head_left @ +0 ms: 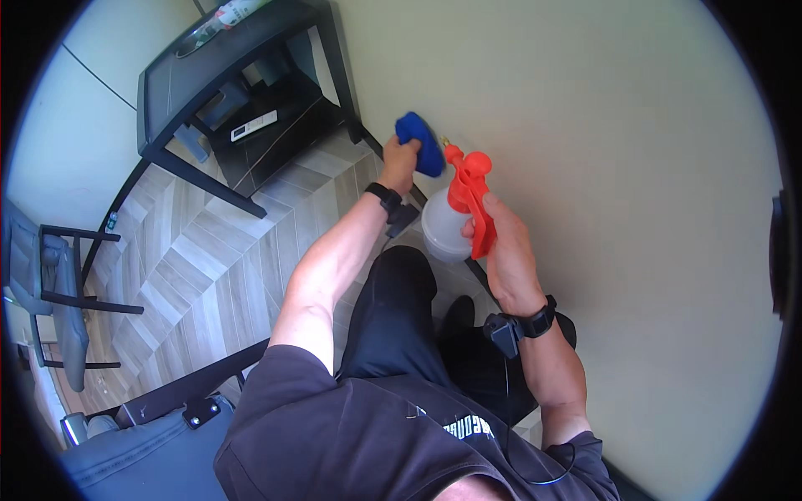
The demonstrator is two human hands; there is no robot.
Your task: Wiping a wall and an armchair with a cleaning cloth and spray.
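My left hand (399, 161) grips a folded blue cloth (420, 144) close to the pale wall (639, 188); whether the cloth touches the wall I cannot tell. In my right hand (510, 244) is a pump spray bottle with a red head and handle (479, 206) and a translucent white tank (443, 225). Its brass nozzle (445, 141) points away from me, just right of the cloth. My fingers wrap the red handle, and the thumb lies along its top. How much liquid the tank holds is hard to see.
A black side table (207, 81) stands against the wall at upper left, with a white remote control (254, 126) on its lower shelf. Grey chairs (62, 275) are at far left. Another grey seat (156, 451) is beside me. Grey wood-look flooring (207, 269) lies below.
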